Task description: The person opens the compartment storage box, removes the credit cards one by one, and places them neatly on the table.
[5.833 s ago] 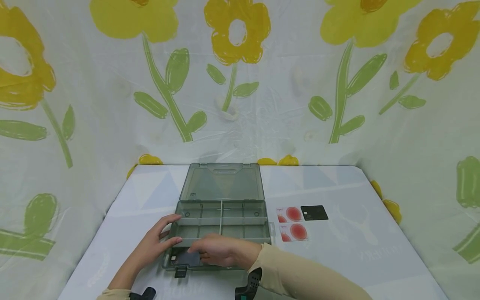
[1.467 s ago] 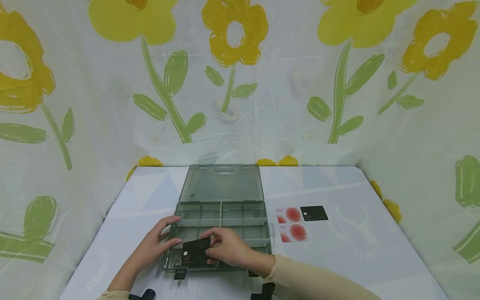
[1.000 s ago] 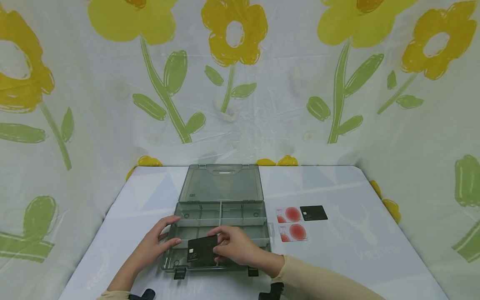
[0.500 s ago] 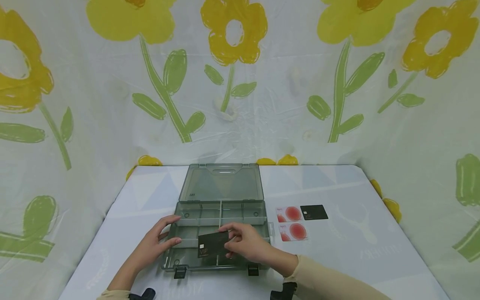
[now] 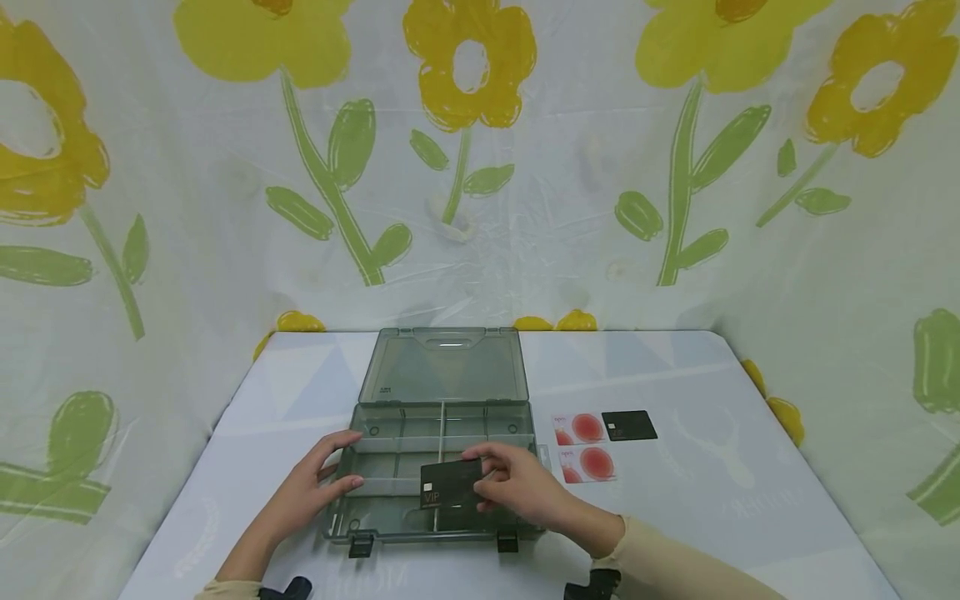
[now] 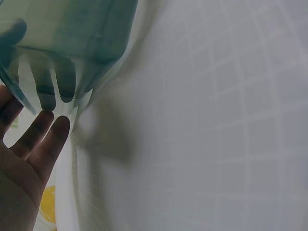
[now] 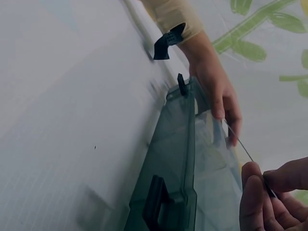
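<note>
A smoky translucent compartment box [image 5: 378, 536] stands on the table with its lid [image 5: 444, 367] folded back. My right hand [image 5: 517, 483] pinches a black card [image 5: 442, 483] marked VIP by its right edge; in the right wrist view the card [image 7: 240, 142] shows edge-on between thumb and fingers. It is tilted above the front row, near the middle divider. A dark patch lies under it; I cannot tell whether that is shadow. My left hand [image 5: 307, 483] rests on the box's left rim with thumb and index finger, and its other fingers [image 6: 53, 144] touch the outer wall, nearly straight.
Right of the box, two white cards with red circles lie flat, an upper [image 5: 578, 429] and a lower one [image 5: 587, 464]. Another black card [image 5: 629, 425] lies beside the upper one. Two dark latches, left [image 5: 361, 546] and right [image 5: 507, 542], hang open at the front. Flowered cloth surrounds the table.
My right hand, first down in the front left compartment, has lifted the black card from there and carried it rightward past the middle divider. My left hand has stayed on the rim.
</note>
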The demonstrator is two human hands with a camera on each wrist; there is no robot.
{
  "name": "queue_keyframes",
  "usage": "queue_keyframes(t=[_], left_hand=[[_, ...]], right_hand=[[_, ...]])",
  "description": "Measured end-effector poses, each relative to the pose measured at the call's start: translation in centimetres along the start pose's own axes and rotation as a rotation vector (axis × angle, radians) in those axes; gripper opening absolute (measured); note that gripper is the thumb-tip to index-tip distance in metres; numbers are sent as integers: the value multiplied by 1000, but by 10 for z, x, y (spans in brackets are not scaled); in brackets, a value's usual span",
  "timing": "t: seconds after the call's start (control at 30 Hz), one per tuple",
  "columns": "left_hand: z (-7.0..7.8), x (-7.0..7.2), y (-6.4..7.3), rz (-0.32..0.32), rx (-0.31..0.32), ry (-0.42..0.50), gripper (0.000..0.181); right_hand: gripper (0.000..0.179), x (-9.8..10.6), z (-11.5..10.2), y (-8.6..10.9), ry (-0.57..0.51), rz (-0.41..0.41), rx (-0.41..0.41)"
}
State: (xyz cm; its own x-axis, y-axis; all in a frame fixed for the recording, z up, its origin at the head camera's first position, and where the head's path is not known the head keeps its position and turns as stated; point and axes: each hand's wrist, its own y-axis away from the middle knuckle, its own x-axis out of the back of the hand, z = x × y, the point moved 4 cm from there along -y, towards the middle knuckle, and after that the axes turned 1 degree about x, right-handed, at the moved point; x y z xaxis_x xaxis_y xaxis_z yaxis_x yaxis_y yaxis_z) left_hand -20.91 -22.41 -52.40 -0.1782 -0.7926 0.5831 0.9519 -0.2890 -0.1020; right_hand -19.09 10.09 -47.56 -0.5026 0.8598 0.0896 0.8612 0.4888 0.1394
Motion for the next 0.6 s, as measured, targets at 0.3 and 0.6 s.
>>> queue_keyframes(t=[0.3,0.6], left_hand=[[1,1,0,5,0,-9,66],[3,0,0,-2,4,-1,66]], right_hand=[[39,24,2,12,41,62,-1],[37,49,9,24,98,134,-2]])
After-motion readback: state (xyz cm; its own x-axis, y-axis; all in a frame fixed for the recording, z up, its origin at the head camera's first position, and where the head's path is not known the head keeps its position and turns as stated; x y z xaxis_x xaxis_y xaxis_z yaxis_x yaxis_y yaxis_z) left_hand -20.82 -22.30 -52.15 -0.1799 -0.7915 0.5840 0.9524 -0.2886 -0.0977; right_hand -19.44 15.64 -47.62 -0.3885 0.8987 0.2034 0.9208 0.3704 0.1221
